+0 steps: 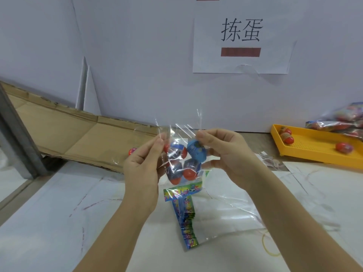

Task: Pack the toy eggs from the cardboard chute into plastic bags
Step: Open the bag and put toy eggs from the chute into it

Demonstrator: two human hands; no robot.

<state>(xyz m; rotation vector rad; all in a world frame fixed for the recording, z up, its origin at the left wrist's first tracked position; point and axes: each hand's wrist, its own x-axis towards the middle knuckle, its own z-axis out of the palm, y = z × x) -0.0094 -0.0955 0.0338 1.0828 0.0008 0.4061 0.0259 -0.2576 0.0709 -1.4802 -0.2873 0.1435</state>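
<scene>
Both hands are holding a clear bag [179,127] up above the table [59,213], in front of the wall.

- The left hand [144,165] is pinching the bag's left top edge between thumb and curled fingers.
- The right hand [225,152] is pinching the right top edge in the same way, with the other fingers loosely curled.
- The film above both pinch points is standing upward.

Four eggs [177,153] are showing inside the bag, clustered between the two hands. Three are red with blue wraps and one is blue, sitting just below the right thumb.

The chute [78,134] is lying at the left, sloping down toward the centre. One loose egg [132,151] is resting at its lower end, partly hidden behind the left hand.

A stack [186,213] of empty bags with coloured headers is lying on the table directly below the held bag. A yellow band [267,246] is lying near the right forearm.

A yellow tray [318,154] is sitting at the far right, carrying a few eggs, with filled bags [343,120] overhanging its back edge. A paper sign [241,46] is hanging on the wall
</scene>
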